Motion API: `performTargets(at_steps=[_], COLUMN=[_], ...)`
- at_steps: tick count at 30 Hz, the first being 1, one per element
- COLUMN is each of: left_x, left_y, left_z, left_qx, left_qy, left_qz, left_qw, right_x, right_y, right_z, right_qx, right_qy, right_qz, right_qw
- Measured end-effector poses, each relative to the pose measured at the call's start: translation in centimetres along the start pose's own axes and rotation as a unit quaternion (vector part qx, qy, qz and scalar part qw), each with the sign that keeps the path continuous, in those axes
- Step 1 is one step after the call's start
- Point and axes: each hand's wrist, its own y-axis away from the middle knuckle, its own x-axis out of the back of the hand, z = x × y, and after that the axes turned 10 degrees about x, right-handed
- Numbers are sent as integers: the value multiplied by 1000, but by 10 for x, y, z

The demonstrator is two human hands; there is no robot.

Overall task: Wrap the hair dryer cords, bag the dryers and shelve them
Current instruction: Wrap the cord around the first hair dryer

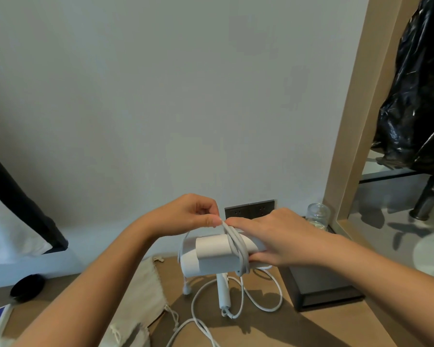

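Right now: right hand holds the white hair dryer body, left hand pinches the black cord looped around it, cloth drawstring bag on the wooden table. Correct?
Not quite. The head view shows the cord is light grey, not black. The rest holds: right hand holds the white hair dryer, left hand pinches the cord, cloth drawstring bag on the wooden table.

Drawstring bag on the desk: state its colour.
Plain cream, off-white cloth drawstring bag, no pattern; seen in the head view.

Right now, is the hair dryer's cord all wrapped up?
Not yet. Several loops of cord circle the hair dryer, but more lies loose on the wooden surface below.
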Motion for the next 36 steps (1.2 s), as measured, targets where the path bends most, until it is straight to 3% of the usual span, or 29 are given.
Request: performTargets(at_steps=[5, 16, 19, 23, 25, 29, 36], left_x=[-4, -5, -1, 6, 6, 1, -18], left_y=[-7, -13, -11, 3, 16, 42, 48], left_z=[-12, -9, -10, -1, 5, 5, -19], left_qx=[27, 58, 58, 7, -32, -48, 15], left_qy=[35, 28, -2, 25, 75, 93, 93], left_qz=[-48, -21, 40, 279, 356, 347, 321], left_qw=[998, 998, 998, 960, 931, 932, 943], right_x=[-3, -6, -4, 1, 8, 28, 59], right_y=[6, 11, 9, -2, -9, -26, -51], right_z=[-6, -2, 2, 11, 19, 36, 44], right_qx=[-17, -32, -53, -101, -141, -195, -250], right_qy=[-52, -93, -101, -128, -169, -253, -327], right_qz=[17, 64, 76, 86, 95, 114, 126], right_qw=[998, 993, 991, 983, 971, 941, 902])
